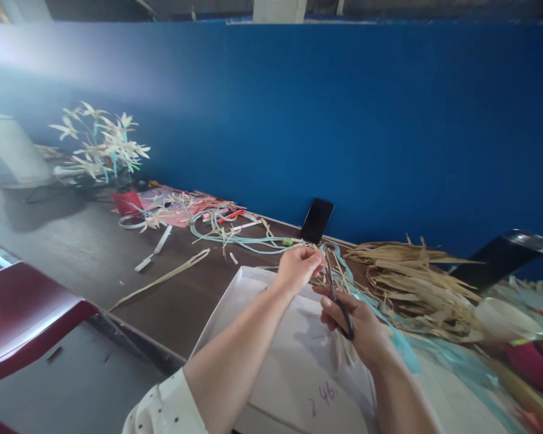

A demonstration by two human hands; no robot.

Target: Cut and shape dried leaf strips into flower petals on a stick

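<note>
My right hand [350,319] grips a pair of dark-handled scissors [344,316], the blades pointing up and away from me. Close to the blades, my left hand [298,268] is pinched shut; what sits between its fingertips is too small to make out. Both hands are over a shallow white box lid [280,355] with pink handwritten marks. Thin pale strips [342,349] lie in the lid below the scissors. Just past my hands is light blue plastic ribbon [341,256].
Dried husks [416,283] lie to the right, near a black flask [502,259] and a white bowl [507,319]. A phone [317,220] leans against the blue partition [344,120]. Leftward are coiled blue tubing [199,226], a vase of husk flowers [113,147] and a red chair [27,313].
</note>
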